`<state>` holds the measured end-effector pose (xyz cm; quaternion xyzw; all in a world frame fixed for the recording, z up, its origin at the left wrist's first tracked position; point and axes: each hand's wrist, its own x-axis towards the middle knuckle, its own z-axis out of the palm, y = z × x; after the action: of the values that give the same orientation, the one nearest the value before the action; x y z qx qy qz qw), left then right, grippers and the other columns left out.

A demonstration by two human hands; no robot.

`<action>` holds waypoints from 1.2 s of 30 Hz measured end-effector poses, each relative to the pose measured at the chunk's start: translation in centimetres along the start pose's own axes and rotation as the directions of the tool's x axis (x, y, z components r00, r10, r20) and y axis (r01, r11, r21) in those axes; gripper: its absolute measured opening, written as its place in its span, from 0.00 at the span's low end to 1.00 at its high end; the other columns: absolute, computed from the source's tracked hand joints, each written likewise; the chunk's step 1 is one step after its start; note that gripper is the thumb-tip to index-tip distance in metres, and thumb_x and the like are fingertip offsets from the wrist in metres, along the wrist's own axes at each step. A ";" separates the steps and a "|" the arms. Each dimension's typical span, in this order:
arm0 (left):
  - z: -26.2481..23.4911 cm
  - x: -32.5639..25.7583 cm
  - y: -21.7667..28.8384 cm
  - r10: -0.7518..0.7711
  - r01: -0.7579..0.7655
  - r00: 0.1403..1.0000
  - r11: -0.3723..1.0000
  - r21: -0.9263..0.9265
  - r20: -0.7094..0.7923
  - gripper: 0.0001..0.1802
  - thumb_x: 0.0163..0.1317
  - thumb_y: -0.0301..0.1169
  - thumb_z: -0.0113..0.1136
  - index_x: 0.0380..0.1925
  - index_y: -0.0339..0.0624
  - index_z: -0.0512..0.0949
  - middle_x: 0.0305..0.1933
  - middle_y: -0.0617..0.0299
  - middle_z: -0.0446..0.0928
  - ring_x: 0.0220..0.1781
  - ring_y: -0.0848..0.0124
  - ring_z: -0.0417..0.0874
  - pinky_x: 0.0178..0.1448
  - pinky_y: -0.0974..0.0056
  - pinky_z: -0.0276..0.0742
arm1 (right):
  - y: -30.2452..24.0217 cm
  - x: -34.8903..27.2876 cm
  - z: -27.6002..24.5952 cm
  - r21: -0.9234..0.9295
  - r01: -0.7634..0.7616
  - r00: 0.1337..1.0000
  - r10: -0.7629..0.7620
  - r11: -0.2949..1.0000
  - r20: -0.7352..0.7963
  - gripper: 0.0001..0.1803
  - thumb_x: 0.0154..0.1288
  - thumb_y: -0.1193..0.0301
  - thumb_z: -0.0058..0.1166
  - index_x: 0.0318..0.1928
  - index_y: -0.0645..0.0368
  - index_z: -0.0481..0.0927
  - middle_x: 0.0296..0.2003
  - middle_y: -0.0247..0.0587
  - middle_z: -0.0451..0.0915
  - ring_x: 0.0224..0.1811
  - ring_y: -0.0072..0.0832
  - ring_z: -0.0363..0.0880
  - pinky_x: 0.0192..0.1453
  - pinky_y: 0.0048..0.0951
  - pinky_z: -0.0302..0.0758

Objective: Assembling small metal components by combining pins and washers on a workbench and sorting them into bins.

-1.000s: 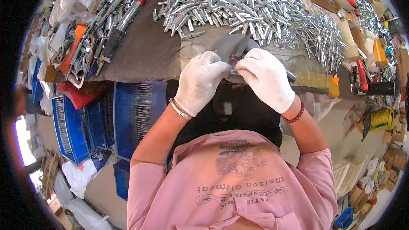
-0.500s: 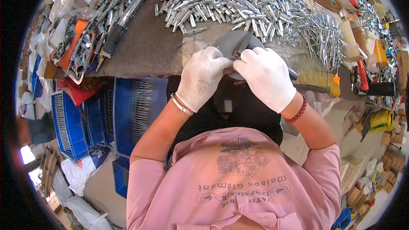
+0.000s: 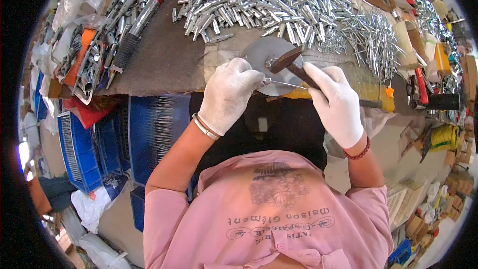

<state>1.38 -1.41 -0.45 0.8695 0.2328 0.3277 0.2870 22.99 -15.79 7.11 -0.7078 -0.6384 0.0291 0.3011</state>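
Both my hands wear white gloves. My left hand (image 3: 227, 94) pinches a thin metal rod (image 3: 286, 84) that lies across a round grey metal disc (image 3: 264, 57) at the bench's front edge. My right hand (image 3: 336, 102) grips a hammer (image 3: 294, 65) by its dark wooden handle, with the head just above the disc and a small metal piece on it. A large heap of short shiny metal tubes (image 3: 279, 0) lies just behind the disc.
A brown mat (image 3: 169, 60) covers the bench. Red-handled long tools (image 3: 144, 12) and metal parts lie at the left. Blue crates (image 3: 149, 129) of thin pins stand below the bench on the left. Another hammer (image 3: 438, 100) and boxes are at the right.
My hands were close together over the disc, covering it. Now they have drawn apart; the disc shows, the right hand holds the hammer over it and the left holds the rod.
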 end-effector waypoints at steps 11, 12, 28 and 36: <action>-0.5 0.3 0.1 0.013 -0.014 0.999 1.000 0.024 0.051 0.10 0.56 0.23 0.74 0.37 0.47 0.85 0.38 0.58 0.79 0.43 0.53 0.84 0.45 0.51 0.79 | -1.4 -1.0 -0.4 -0.151 0.195 0.967 -0.215 0.969 -0.135 0.27 0.66 0.77 0.59 0.64 0.44 0.84 0.37 0.36 0.79 0.35 0.36 0.85 0.38 0.36 0.82; -0.5 0.3 0.0 0.002 -0.001 0.999 1.000 -0.019 0.047 0.10 0.56 0.23 0.74 0.37 0.47 0.85 0.38 0.58 0.79 0.43 0.53 0.84 0.45 0.51 0.79 | -1.6 -1.0 -0.5 -0.147 0.234 0.935 -0.264 0.961 -0.237 0.27 0.66 0.77 0.59 0.64 0.44 0.84 0.36 0.37 0.79 0.35 0.36 0.85 0.38 0.36 0.82; -0.3 -0.1 -0.8 -0.016 0.021 0.999 0.995 -0.096 0.048 0.11 0.55 0.22 0.75 0.37 0.46 0.86 0.38 0.58 0.80 0.44 0.53 0.85 0.48 0.51 0.80 | -1.1 -1.6 0.1 0.072 0.165 0.932 -0.132 0.984 -0.339 0.27 0.68 0.80 0.62 0.65 0.47 0.86 0.43 0.42 0.86 0.41 0.42 0.88 0.46 0.37 0.85; -0.8 0.0 -0.6 0.004 -0.002 0.996 1.000 -0.023 0.090 0.10 0.56 0.23 0.75 0.37 0.46 0.86 0.38 0.57 0.80 0.44 0.52 0.85 0.48 0.52 0.80 | -1.6 -2.1 0.5 0.116 0.089 0.996 -0.091 0.989 0.009 0.29 0.67 0.80 0.62 0.67 0.45 0.85 0.38 0.42 0.85 0.34 0.41 0.87 0.41 0.37 0.84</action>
<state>0.69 -0.68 -0.31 0.8805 0.2144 0.2912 0.3065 20.94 -17.48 6.73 -0.6594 -0.6691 0.0572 0.3380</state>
